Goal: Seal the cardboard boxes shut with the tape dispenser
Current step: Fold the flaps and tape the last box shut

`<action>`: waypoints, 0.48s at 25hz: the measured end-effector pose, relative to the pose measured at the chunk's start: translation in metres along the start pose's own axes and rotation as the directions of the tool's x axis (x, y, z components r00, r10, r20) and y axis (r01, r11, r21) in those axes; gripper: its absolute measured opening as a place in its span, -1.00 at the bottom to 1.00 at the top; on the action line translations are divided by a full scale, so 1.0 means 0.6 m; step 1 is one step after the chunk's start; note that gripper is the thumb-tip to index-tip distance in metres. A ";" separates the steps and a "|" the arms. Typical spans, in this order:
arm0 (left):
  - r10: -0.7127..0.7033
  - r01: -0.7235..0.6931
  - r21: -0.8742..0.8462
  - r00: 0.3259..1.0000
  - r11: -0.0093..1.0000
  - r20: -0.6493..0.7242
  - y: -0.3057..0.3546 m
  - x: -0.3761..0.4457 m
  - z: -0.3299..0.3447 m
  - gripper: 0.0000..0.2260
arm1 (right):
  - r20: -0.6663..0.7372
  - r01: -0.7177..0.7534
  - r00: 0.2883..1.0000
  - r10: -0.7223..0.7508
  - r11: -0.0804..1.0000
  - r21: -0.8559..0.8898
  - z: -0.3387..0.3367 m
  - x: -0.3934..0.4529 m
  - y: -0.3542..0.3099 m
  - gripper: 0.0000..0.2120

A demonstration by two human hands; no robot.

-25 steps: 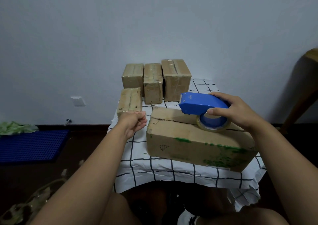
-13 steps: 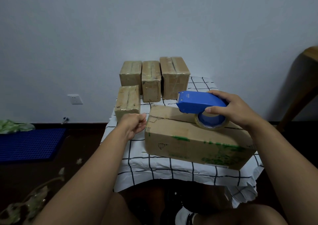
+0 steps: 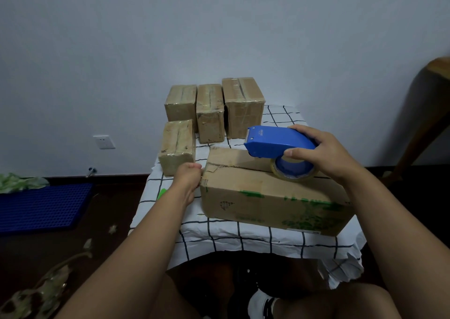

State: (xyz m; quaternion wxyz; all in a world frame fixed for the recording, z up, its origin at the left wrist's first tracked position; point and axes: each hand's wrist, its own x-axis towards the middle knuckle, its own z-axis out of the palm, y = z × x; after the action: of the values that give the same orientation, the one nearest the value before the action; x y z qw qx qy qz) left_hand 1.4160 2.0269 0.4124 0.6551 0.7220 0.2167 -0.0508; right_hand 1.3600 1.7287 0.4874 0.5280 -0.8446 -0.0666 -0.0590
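Checkered tablecloth on a small table was crowded. Left hand had moved in from open air to touch the big cardboard box at its left end, fingers hidden, grip unclear. Right hand gripped the blue tape dispenser atop it. Probably bracing for a pull. Four taped boxes sat behind; the big box's near edge sat close to the table's front.

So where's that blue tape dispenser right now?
The blue tape dispenser is right of centre in the head view, gripped by the right hand, its tape roll resting on top of the large cardboard box nearest the person.
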 end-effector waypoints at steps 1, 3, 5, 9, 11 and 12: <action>0.077 -0.077 -0.013 0.996 0.997 -0.055 0.007 -0.011 0.003 -0.85 | 0.000 0.004 1.000 -0.004 1.000 0.006 0.000 0.000 0.001 -0.55; 0.261 -0.250 0.124 0.963 0.960 -0.075 0.025 -0.047 0.008 -0.83 | 0.001 0.012 1.000 -0.012 1.000 0.009 -0.001 0.002 0.002 -0.56; 0.372 -0.389 0.386 0.920 0.837 0.120 0.031 -0.079 0.013 -0.65 | 0.003 0.017 1.000 -0.017 1.000 0.005 -0.002 0.003 0.003 -0.56; 0.250 -0.467 0.613 0.878 0.637 0.408 0.019 -0.096 0.008 0.07 | 0.019 0.021 1.000 -0.021 1.000 0.021 -0.001 0.003 0.001 -0.60; 0.226 -0.439 0.657 0.894 0.613 0.387 0.022 -0.092 0.009 0.13 | 0.018 0.023 1.000 -0.023 1.000 0.009 0.001 0.001 0.000 -0.59; 0.273 -0.457 0.701 0.889 0.548 0.367 0.022 -0.092 0.017 0.11 | 0.012 0.024 1.000 -0.024 1.000 0.001 0.001 0.000 0.000 -0.57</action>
State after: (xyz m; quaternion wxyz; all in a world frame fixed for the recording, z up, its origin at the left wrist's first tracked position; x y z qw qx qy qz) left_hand 1.3734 2.0026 0.4433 0.2976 0.9500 -0.0541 -0.0778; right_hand 1.3601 1.7292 0.4868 0.5271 -0.8439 -0.0799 -0.0602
